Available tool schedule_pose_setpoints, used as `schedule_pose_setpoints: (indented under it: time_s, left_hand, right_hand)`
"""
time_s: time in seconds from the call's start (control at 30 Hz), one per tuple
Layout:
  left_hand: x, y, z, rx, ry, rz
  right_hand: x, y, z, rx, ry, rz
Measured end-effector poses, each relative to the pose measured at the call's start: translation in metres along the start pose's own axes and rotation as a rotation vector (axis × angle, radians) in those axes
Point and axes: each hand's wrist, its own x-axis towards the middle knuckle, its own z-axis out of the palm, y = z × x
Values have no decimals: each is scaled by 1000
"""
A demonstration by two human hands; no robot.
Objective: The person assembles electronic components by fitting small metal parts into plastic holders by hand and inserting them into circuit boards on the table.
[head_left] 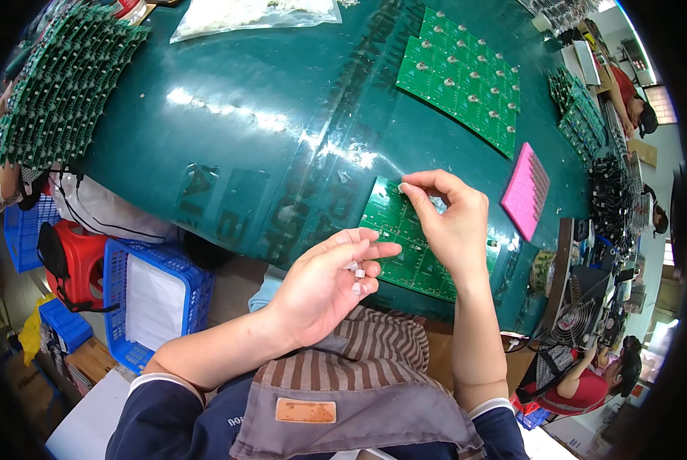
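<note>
A green circuit board panel (416, 268) lies on the table right in front of me, partly covered by both hands. My right hand (458, 222) is over it, thumb and forefinger pinched on a small white part, apparently a connector, at the panel's far left corner. Palm up beside the panel's near left side, my left hand (320, 287) curls its fingers around several small white connectors (357, 289). Its fingertips reach over the panel's left edge; whether they touch it I cannot tell.
Beyond lies another green panel (466, 80) with round parts on it. A pink foam block (523, 195) holding rows of dark pins is at the right. Stacked boards (67, 92) stand far left, a clear bag (255, 14) at the back. A blue basket (192, 299) is below left. Other people sit at right.
</note>
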Motion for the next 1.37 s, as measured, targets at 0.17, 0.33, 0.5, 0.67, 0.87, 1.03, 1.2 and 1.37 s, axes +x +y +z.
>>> schedule_pose_setpoints:
  time_s: [0.17,0.33,0.5,0.67,0.87,1.03,1.2,1.37]
  left_hand:
    - [4,-2,-11,14,-88,-16]
    - [5,-2,-13,101,-93,-9]
    - [8,-3,-16,111,-104,-11]
    - [8,-2,-17,115,-110,-16]
    - [7,-1,-15,41,-70,-17]
    - [7,-3,-18,-36,-75,-27]
    - [4,-4,-14,138,-51,45]
    - [5,-8,-18,300,-90,151]
  right_hand:
    - [4,-2,1,-4,-21,50]
    - [4,-2,3,-1,-15,64]
    - [3,0,4,44,15,55]
    - [0,-2,2,24,12,38]
    - [-1,-2,6,-3,22,-13]
    - [-10,-1,15,-73,149,-155]
    - [-12,6,11,-66,108,-297]
    - [-8,28,-38,-224,237,-185]
